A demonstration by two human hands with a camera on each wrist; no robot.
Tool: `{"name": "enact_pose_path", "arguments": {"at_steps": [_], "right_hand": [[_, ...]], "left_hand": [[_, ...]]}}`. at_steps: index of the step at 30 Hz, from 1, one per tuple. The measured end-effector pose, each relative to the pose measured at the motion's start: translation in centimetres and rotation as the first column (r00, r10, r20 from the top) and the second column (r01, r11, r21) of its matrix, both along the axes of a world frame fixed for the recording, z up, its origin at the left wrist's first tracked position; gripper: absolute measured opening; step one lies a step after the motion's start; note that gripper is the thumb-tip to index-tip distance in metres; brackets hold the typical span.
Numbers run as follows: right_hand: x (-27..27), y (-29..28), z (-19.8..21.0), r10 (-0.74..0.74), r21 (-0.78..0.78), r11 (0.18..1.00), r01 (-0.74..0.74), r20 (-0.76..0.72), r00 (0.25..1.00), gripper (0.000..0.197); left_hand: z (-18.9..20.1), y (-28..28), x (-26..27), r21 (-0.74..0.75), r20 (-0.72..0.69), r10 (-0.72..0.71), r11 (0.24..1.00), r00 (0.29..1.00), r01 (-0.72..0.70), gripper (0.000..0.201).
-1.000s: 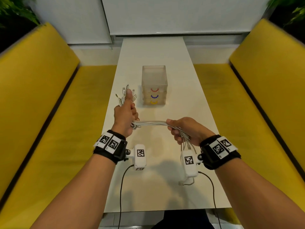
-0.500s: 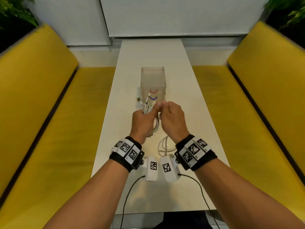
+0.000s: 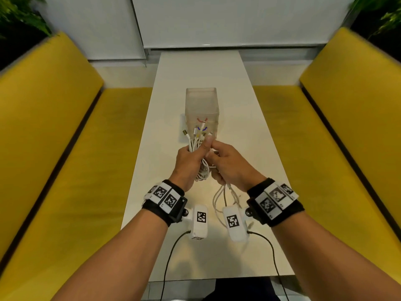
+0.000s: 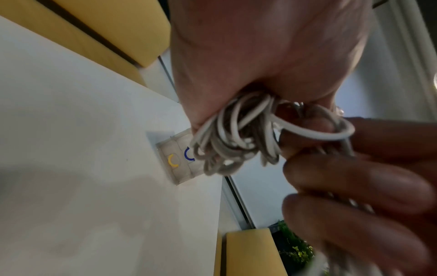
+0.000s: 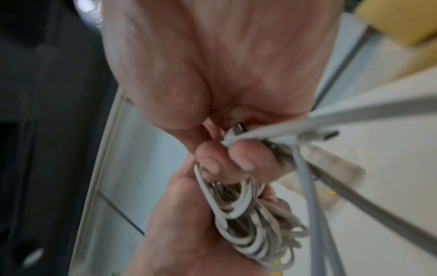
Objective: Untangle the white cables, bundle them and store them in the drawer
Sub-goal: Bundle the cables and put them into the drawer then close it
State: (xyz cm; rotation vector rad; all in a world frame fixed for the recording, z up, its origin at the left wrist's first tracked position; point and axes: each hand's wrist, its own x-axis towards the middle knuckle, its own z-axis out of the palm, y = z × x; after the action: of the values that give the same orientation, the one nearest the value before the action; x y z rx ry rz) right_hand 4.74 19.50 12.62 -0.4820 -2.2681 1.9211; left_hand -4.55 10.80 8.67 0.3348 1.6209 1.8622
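Observation:
My left hand (image 3: 191,157) grips a folded bundle of white cables (image 3: 196,146) above the table; several plug ends stick up past its thumb. Loops of the cables (image 4: 234,142) hang below its fist. My right hand (image 3: 230,166) is pressed against the left and grips the remaining cable strands (image 5: 264,136), whose loose lengths (image 3: 221,198) trail down to the table between my wrists. Just beyond the hands stands the translucent drawer unit (image 3: 201,107), its drawers closed, with red, blue and yellow handles; the yellow handle (image 4: 172,160) and blue handle (image 4: 188,154) show in the left wrist view.
The narrow white table (image 3: 204,70) runs away from me between two yellow benches (image 3: 52,118) (image 3: 347,118). Black wires from the wrist cameras (image 3: 171,255) hang over the near table edge. Plants (image 3: 19,14) stand behind the benches.
A second ago the hands were apart with cables stretched between them. They came together, folding the cables into the left hand, and now the right hand sits lower against the bundle.

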Motion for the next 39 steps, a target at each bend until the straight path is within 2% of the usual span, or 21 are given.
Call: {"name": "enact_pose_path", "arguments": {"at_steps": [4, 7, 9, 13, 16, 18, 19, 22, 25, 28, 30, 32, 36, 39], "right_hand": [[0.7, 1.0, -0.2, -0.011, -0.223, 0.975, 0.025, 0.064, 0.998, 0.021], [1.1, 1.4, 0.0, -0.05, -0.255, 0.965, 0.064, 0.061, 0.997, 0.016], [1.1, 1.4, -0.2, -0.102, -0.177, 0.978, 0.111, 0.059, 0.993, 0.022], [0.7, 0.7, -0.5, -0.138, 0.046, 0.99, 0.136, 0.042, 0.99, 0.026], [0.6, -0.1, -1.4, -0.044, 0.374, 0.927, 0.01, 0.083, 0.996, 0.026], [0.6, -0.4, -1.8, -0.011, 0.457, 0.887, -0.069, 0.171, 0.985, 0.03], [0.6, -0.6, -1.9, 0.001, 0.416, 0.905, -0.084, 0.196, 0.981, 0.032], [1.1, -0.6, -2.0, 0.017, 0.058, 0.998, -0.027, 0.167, 0.986, 0.029], [1.8, 0.2, -2.3, -0.039, -0.118, 0.991, 0.057, 0.147, 0.988, 0.021], [2.4, 1.1, -2.9, -0.075, -0.223, 0.969, 0.107, 0.146, 0.986, 0.024], [2.7, 1.2, -3.0, -0.054, -0.244, 0.966, 0.082, 0.12, 0.991, 0.022], [2.8, 1.1, -3.4, -0.047, -0.221, 0.973, 0.07, 0.106, 0.993, 0.029], [3.0, 1.0, -4.6, -0.028, -0.176, 0.983, 0.048, 0.115, 0.993, 0.021], [3.4, 0.6, -5.3, -0.002, -0.128, 0.992, 0.018, 0.127, 0.992, 0.029]], "left_hand": [[0.2, -0.4, -0.5, -0.01, -0.01, -0.129, 0.992, 0.992, 0.129, 0.057], [0.5, -0.6, -0.7, -0.023, -0.086, -0.167, 0.986, 0.982, 0.166, 0.046], [0.5, -0.4, -0.7, -0.018, -0.125, -0.142, 0.99, 0.982, 0.141, 0.045], [0.4, 0.1, -1.1, -0.002, -0.166, 0.01, 1.0, 0.986, -0.011, 0.036], [0.2, 0.5, -1.3, -0.025, -0.196, 0.084, 0.996, 0.977, -0.09, 0.029], [-0.1, 0.5, -1.5, -0.049, -0.216, 0.132, 0.988, 0.967, -0.146, 0.028], [-0.1, 0.5, -1.6, -0.057, -0.215, 0.146, 0.985, 0.966, -0.162, 0.027], [-0.5, 0.2, -2.0, -0.078, -0.206, 0.16, 0.981, 0.965, -0.18, 0.029], [-0.7, -0.3, -2.0, -0.113, -0.191, 0.127, 0.982, 0.973, -0.151, 0.036], [-0.9, -0.8, -2.1, -0.172, -0.201, 0.047, 0.982, 0.978, -0.083, 0.041], [-0.8, -0.9, -2.2, -0.183, -0.222, 0.025, 0.981, 0.975, -0.066, 0.041], [-0.6, -0.9, -2.2, -0.176, -0.231, 0.04, 0.981, 0.972, -0.082, 0.039], [-0.3, -0.8, -2.7, -0.118, -0.168, 0.165, 0.975, 0.972, -0.187, 0.036], [-0.2, -0.8, -3.0, -0.083, -0.143, 0.237, 0.965, 0.961, -0.25, 0.029]]}}
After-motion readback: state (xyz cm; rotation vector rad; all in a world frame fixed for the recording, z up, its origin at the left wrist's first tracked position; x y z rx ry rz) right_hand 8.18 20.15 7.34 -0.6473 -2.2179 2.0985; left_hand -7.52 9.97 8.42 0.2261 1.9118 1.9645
